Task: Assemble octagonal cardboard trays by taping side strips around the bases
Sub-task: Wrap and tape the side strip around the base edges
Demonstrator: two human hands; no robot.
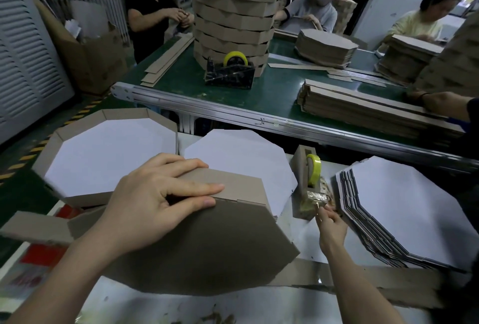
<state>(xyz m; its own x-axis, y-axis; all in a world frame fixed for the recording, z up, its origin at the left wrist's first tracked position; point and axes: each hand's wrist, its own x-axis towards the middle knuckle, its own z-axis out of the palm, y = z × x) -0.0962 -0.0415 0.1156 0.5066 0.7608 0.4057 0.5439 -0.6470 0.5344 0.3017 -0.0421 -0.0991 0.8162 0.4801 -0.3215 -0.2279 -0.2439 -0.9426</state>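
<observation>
A brown octagonal base (207, 251) lies tilted in front of me with a cardboard side strip (233, 183) folded up along its far edge. My left hand (155, 199) presses the strip against the base, fingers stretched across the joint. My right hand (330, 225) pinches the end of the tape at the small cardboard-cased tape dispenser (308, 183), which carries a yellow roll. Behind the base lies a white-faced octagon (241, 157). A finished tray (103, 152) with raised sides sits at the left.
A stack of white-faced octagonal bases (404, 212) lies at the right. Loose strips (363, 279) run along the near edge. Beyond, a green conveyor (233, 95) holds a tall stack of trays (233, 23), a black tape dispenser (229, 72), strip piles and other workers.
</observation>
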